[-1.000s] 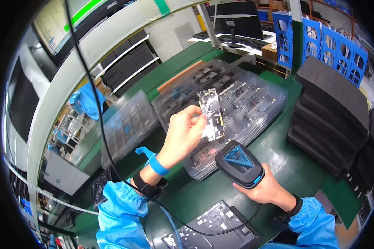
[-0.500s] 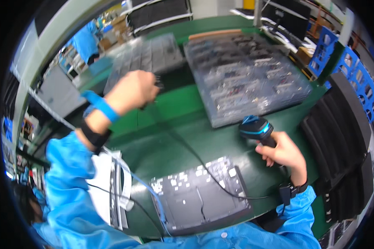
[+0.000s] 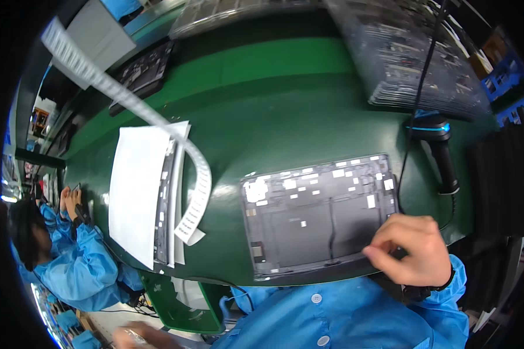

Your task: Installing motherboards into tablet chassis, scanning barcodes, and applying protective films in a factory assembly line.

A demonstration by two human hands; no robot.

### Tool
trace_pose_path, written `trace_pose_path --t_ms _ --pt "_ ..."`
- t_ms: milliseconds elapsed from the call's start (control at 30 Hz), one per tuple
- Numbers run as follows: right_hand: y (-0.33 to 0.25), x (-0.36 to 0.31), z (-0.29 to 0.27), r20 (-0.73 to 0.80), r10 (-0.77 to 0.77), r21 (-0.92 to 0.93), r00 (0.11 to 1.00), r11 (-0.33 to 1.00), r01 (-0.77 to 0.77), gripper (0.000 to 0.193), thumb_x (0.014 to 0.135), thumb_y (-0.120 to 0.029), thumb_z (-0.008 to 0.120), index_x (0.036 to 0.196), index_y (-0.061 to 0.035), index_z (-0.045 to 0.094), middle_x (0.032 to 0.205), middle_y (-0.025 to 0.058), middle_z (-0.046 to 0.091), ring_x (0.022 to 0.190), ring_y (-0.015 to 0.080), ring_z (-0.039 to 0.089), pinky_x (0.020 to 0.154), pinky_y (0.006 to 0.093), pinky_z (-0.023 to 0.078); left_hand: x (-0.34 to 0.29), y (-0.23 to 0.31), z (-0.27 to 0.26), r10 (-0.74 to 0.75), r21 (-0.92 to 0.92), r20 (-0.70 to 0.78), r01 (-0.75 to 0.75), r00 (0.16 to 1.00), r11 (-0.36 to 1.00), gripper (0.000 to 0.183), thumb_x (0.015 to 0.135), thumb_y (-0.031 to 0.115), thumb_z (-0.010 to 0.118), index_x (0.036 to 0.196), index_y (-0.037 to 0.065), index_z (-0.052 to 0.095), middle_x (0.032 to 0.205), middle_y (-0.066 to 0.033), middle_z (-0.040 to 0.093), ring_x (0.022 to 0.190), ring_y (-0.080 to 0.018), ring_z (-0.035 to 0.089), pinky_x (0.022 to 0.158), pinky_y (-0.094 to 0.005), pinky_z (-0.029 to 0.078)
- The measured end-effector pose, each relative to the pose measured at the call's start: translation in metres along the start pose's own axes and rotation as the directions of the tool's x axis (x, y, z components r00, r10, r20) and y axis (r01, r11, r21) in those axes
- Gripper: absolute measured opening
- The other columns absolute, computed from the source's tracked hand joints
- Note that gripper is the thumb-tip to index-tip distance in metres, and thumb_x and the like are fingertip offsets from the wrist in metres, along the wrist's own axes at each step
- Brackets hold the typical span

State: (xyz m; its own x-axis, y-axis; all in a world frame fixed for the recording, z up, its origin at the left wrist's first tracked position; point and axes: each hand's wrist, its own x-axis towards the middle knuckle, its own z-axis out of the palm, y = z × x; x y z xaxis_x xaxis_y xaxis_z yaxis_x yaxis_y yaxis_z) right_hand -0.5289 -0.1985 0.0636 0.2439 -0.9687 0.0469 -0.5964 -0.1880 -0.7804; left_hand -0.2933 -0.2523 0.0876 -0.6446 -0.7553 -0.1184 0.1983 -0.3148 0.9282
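Observation:
A dark flat device housing dotted with small white stickers lies on the green table in front of me. My right hand is at its lower right corner, fingers curled and thumb against them; anything in that pinch is hidden. Low at the bottom edge, my left hand is smeared by motion, so its fingers cannot be read. A black barcode scanner with a blue light band rests on the table to the right, out of my grip. Its dark cable runs upward past it.
Left of the housing lie white sheets with a dark strip-like part along them. A long white label strip curls over these. Stacked clear trays stand far right. Another person works at left; a green drawer sits below the table edge.
The scanner has left my right hand and is on the table. My left hand has dropped from the far side to the bottom edge. The view has shifted left and down.

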Motion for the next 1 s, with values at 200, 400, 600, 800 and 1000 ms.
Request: trace_pose_path --t_ms 200,400,600,800,1000 --pt "-0.042 0.054 0.041 0.232 -0.016 -0.001 0.973 1.000 0.017 0.025 0.087 -0.012 0.069 0.071 0.0024 0.058 0.057 0.0185 0.058 0.051 0.0382 0.059 0.049 0.0441 0.046 -0.190 -0.092 -0.064 0.109 -0.590 -0.257 -0.246 0.960 0.769 0.019 0.084 0.011 0.056 0.094 -0.003 0.048 0.073 -0.0220 0.057 0.070 -0.0309 0.063 0.073 -0.0515 0.059" --pt "-0.057 0.100 0.086 0.537 0.173 -0.152 0.826 0.983 -0.107 0.037 0.090 -0.023 0.067 0.070 0.0084 0.064 0.057 0.0261 0.058 0.054 0.0455 0.058 0.053 0.0467 0.048 -0.134 -0.095 -0.062 0.140 -0.598 -0.369 -0.350 0.919 0.721 0.027 0.080 -0.003 0.066 0.100 -0.007 0.050 0.104 -0.0195 0.051 0.078 -0.0243 0.060 0.073 -0.0379 0.056" --pt "-0.051 0.090 0.104 0.400 0.294 -0.053 0.868 0.953 -0.299 0.026 0.086 -0.017 0.076 0.080 0.0069 0.067 0.056 0.0127 0.064 0.047 0.0118 0.059 0.046 0.0291 0.044 -0.108 -0.078 -0.064 0.106 -0.153 -0.641 -0.261 0.760 0.953 0.029 0.080 -0.008 0.062 0.104 0.001 0.048 0.109 -0.0150 0.047 0.073 -0.0232 0.060 0.061 -0.0358 0.052" --pt "-0.046 0.077 0.119 0.347 0.363 0.132 0.864 0.894 -0.429 0.010 0.083 -0.002 0.072 0.081 0.0060 0.065 0.060 0.0046 0.062 0.051 0.0067 0.055 0.047 0.0225 0.040 -0.094 -0.073 -0.072 0.187 -0.081 -0.686 -0.329 0.703 0.941 0.044 0.084 -0.013 0.056 0.124 0.001 0.041 0.120 -0.0182 0.049 0.078 -0.0242 0.063 0.068 -0.0357 0.055" --pt "-0.041 0.074 0.129 -0.102 -0.250 0.106 0.963 0.960 0.261 0.011 0.077 0.001 0.074 0.086 0.0012 0.067 0.079 0.0086 0.065 0.065 0.0179 0.061 0.061 0.0290 0.050 -0.079 -0.068 -0.071 0.083 -0.235 -0.754 -0.386 0.652 0.892 0.061 0.089 -0.013 0.055 0.143 0.002 0.030 0.116 -0.0181 0.061 0.093 -0.0234 0.067 0.080 -0.0353 0.057"
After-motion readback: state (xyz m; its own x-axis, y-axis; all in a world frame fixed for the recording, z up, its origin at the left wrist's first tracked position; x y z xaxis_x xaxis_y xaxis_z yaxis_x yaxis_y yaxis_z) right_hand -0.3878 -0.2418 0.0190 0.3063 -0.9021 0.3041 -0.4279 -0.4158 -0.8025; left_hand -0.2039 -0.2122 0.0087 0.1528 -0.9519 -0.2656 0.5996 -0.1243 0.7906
